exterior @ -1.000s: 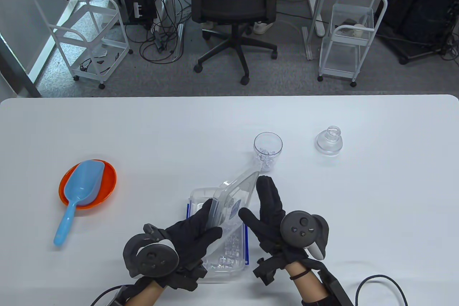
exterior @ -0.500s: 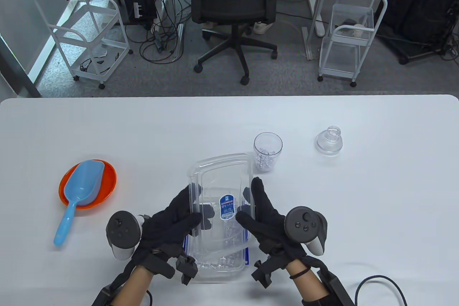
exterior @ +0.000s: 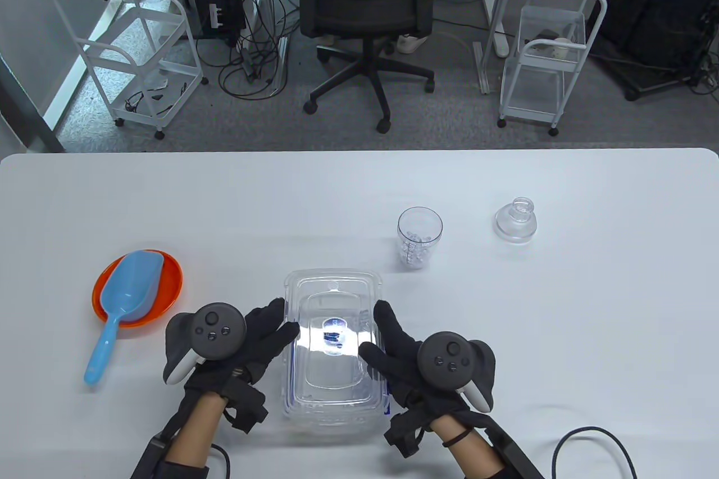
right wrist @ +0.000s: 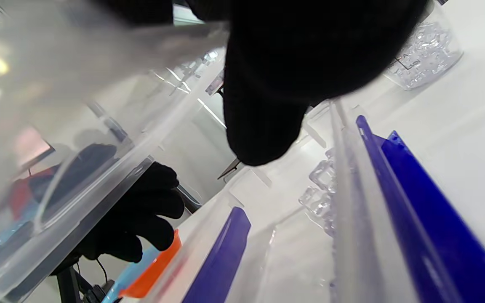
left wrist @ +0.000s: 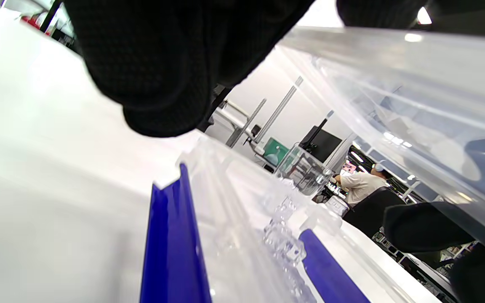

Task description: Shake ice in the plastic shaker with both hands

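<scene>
Left hand [exterior: 247,341]: palm down, tracker on its back, fingers extended forward and inward; fingertips [left wrist: 158,105] at the left edge of the clear lid [exterior: 331,344].
Right hand [exterior: 401,352]: mirrored pose, tracker on its back; fingertips [right wrist: 263,139] at the lid's right edge.
Grip: lid held between both hands, thumbs lying on top.
Forearms: bare, both entering from the near edge.

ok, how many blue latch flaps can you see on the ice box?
2. One latch flap runs along the box's left side, the other latch flap along its right. End flaps, if any, may be hidden under the lid.
</scene>
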{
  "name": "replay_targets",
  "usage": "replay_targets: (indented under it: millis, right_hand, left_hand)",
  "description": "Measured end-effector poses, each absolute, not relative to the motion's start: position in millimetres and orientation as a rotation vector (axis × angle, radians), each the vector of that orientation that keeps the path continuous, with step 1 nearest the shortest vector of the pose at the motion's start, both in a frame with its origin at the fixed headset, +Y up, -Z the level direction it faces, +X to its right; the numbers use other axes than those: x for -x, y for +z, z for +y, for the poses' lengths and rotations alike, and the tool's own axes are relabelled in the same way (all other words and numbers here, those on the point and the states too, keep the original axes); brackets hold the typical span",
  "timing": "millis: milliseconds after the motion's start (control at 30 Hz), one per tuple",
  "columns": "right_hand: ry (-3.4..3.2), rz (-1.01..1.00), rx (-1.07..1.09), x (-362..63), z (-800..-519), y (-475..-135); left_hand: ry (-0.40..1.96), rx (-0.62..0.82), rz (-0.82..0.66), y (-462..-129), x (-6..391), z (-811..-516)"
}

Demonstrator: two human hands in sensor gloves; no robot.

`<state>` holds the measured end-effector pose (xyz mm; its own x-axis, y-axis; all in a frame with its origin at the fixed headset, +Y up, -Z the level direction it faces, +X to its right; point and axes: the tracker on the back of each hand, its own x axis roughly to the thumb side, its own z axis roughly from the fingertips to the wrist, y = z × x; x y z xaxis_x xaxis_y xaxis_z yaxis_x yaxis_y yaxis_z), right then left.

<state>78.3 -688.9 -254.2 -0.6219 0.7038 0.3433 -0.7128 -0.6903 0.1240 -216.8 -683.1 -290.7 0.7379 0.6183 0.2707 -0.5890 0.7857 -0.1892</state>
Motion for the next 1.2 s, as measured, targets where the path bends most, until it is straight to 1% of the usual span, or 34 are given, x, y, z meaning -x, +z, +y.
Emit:
replay_targets:
  millis: [100, 200, 400, 533, 633, 667, 867, 1000, 1067, 1200]
  right_hand:
    - [2.257, 0.073, -0.492, -74.3, -690.6, -253.4]
    - [2.237, 0.077, -0.45, -71.7, -692.5, -253.4]
    - [2.307, 0.11, -0.434, -70.0, -697.5, -256.8]
    - [2.299, 0.114, -0.392, -73.6, -698.9, -260.7]
    - [2.349, 0.089, -0.354, -77.0, -699.7, -262.6]
    - [2.381, 0.088, -0.35, -77.9, -700.4, -262.8]
    - [2.509, 0.072, -0.35, -75.6, -698.1, -262.3]
    - [2.65, 0.068, -0.349, -78.8, -699.2, -263.6]
    - [2.598, 0.12, -0.325, -81.9, -702.0, -265.9]
    - [2.461, 0.293, -0.274, -88.5, -715.2, -272.0]
  left_hand:
    - [0.67, 0.135, -0.338, -299.3, 217.7, -693.2]
    - [0.628, 0.203, -0.336, -304.2, 216.1, -702.7]
    - [0.668, 0.344, -0.318, -308.9, 211.4, -725.6]
    - [0.638, 0.345, -0.32, -308.8, 211.9, -725.0]
    - [0.605, 0.372, -0.323, -307.7, 209.3, -726.3]
    - [0.588, 0.388, -0.329, -307.5, 208.5, -726.8]
    - [0.593, 0.384, -0.319, -307.3, 207.9, -726.8]
    - [0.565, 0.421, -0.31, -306.4, 207.3, -726.2]
    - [0.548, 0.44, -0.303, -305.7, 207.3, -726.0]
    - [0.58, 0.475, -0.289, -305.1, 207.7, -729.2]
